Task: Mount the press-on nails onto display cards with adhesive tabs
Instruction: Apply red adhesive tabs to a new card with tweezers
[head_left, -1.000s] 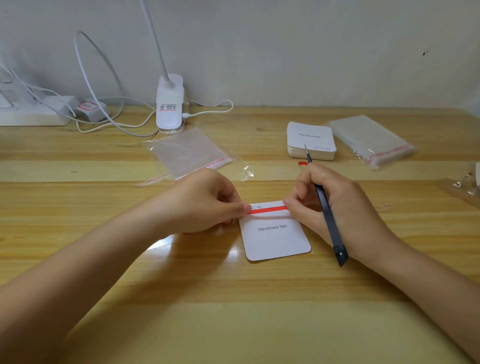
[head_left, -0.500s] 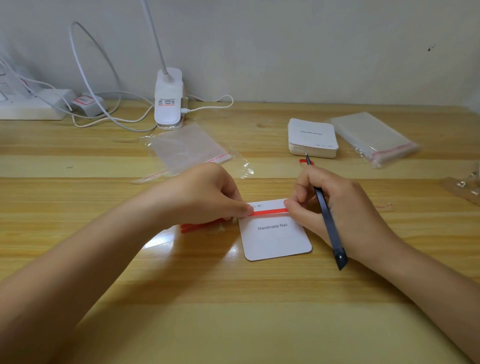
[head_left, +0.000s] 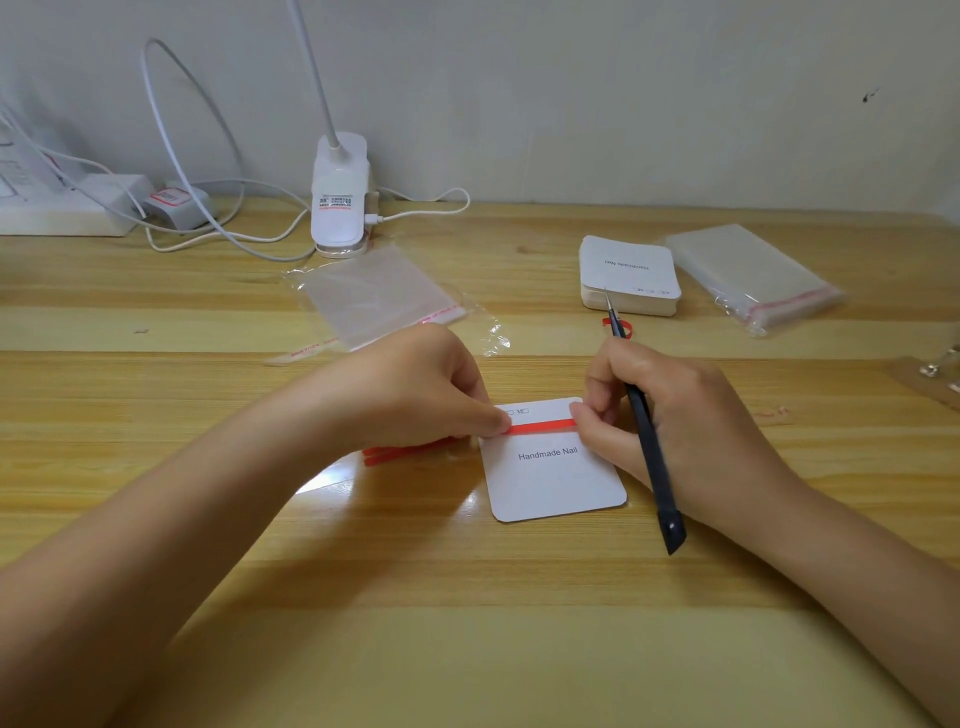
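Adhesive strip (head_left: 543, 427) lay across the display card (head_left: 556, 467) on the table (head_left: 467, 597); since a moment before, more red strips (head_left: 405, 451) had emerged beneath our left hand (head_left: 415, 387). Both hands pinched its ends, our right hand (head_left: 670, 415) also gripping tweezers (head_left: 647, 431). We judged it nearly seated.

Both forearms enter from the frame's lower corners, the left from about 8 o'clock, the right from about 4 o'clock. Left hand (head_left: 415, 395) and right hand (head_left: 670, 415) are bare: forearms uncovered to the frame edge, fingernails short and unpainted where they show, wrists and fingers unadorned.
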